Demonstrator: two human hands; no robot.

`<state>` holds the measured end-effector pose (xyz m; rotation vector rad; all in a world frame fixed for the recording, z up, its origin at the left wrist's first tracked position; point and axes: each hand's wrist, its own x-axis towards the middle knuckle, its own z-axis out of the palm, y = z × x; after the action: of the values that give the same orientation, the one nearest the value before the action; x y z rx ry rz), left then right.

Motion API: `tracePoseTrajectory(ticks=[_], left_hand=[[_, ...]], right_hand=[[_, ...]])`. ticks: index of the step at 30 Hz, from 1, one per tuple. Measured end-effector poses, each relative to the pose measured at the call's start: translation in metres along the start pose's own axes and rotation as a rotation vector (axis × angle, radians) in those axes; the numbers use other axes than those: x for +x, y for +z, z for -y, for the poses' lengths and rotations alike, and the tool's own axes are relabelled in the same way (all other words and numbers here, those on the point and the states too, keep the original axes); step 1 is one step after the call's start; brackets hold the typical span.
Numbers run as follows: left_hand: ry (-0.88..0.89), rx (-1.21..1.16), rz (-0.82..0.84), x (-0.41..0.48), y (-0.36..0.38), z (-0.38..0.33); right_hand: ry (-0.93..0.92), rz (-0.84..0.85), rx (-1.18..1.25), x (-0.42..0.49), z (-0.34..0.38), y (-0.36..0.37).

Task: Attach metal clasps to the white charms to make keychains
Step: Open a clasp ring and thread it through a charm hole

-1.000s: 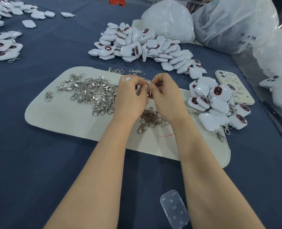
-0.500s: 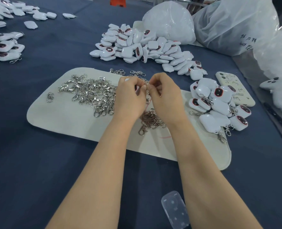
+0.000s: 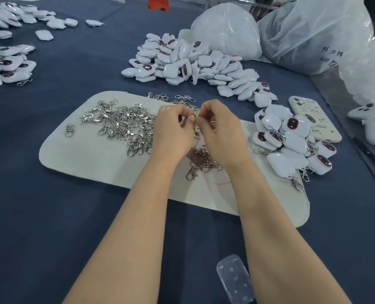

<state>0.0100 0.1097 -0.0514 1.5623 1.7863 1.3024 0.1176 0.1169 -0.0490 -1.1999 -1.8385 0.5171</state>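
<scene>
My left hand (image 3: 173,130) and my right hand (image 3: 220,130) meet above the cream mat (image 3: 87,159), fingertips pinched together. Between them hangs a silver metal clasp (image 3: 196,128); a white charm is mostly hidden inside my left fingers. Loose silver clasps (image 3: 120,123) lie heaped on the mat to the left, and a smaller bunch of clasps (image 3: 204,161) sits under my wrists. A big pile of plain white charms (image 3: 191,64) lies beyond the mat. Charms with clasps on them (image 3: 292,141) are heaped at the right.
A phone in a pale case (image 3: 316,119) lies right of the finished heap. Large plastic bags (image 3: 309,34) stand at the back right. More charms (image 3: 4,66) lie at the far left. A clear plastic case (image 3: 235,279) sits near the front edge on the dark blue cloth.
Both hands stay pinched together over the mat; the fingers have shifted only slightly around the clasp. Nothing else on the table has moved.
</scene>
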Motion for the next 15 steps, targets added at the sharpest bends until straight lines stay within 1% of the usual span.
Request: tracePoseTrajectory(ticks=[3,5,10,13,15], left_hand=[[-0.037,-0.054,0.017,0.0025,0.0,0.0007],[-0.041,-0.049,0.017,0.0028,-0.0006,0.0007],[0.037,0.1,-0.05,-0.0017,0.0019,-0.0021],[0.073,0.178,-0.048,-0.0057,0.0041,-0.0049],[0.091,0.204,-0.039,-0.0071,0.0037,-0.0056]], right_hand=[[-0.022,-0.01,-0.009,-0.0004,0.0005,0.0006],[-0.03,-0.022,-0.009,-0.0002,0.0,0.0009],[0.024,-0.053,-0.007,0.0019,-0.0019,0.004],[0.062,-0.057,-0.011,0.0034,-0.0029,0.0056],[0.083,-0.032,-0.027,0.0042,-0.0038,0.0053]])
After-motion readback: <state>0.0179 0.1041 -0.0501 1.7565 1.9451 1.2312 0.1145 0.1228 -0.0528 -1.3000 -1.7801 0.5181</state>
